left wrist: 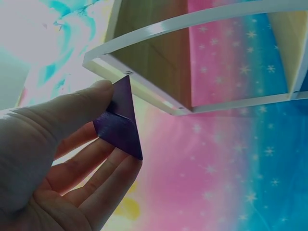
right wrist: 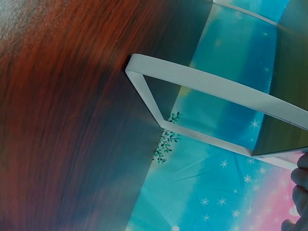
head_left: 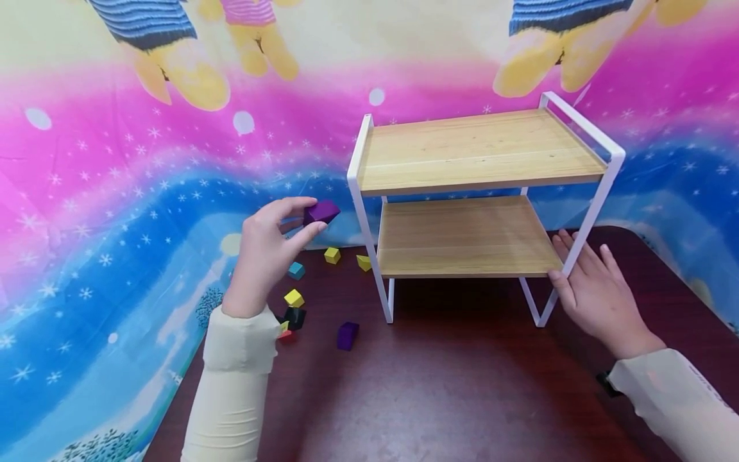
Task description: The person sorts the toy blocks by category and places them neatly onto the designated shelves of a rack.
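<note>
My left hand (head_left: 268, 247) is raised to the left of a two-tier shelf (head_left: 485, 151), above the table. Its thumb and fingers pinch a purple block (head_left: 324, 210). Slanted faces and a pointed corner of this block show in the left wrist view, close to the white frame (left wrist: 159, 29). At the shelf's lower right side, my right hand (head_left: 603, 301) rests against the white leg by the lower board (head_left: 467, 237), with fingers extended and the thumb at the board's front corner. Only some of its fingers (right wrist: 301, 180) enter the right wrist view.
Several small blocks lie left of the shelf on the dark wooden table (head_left: 450, 398): a purple block (head_left: 348, 335), a black block (head_left: 295, 318), a teal block (head_left: 296, 270) and yellow ones, including a cube (head_left: 331, 255). A patterned cloth (head_left: 144, 160) hangs behind and along the left.
</note>
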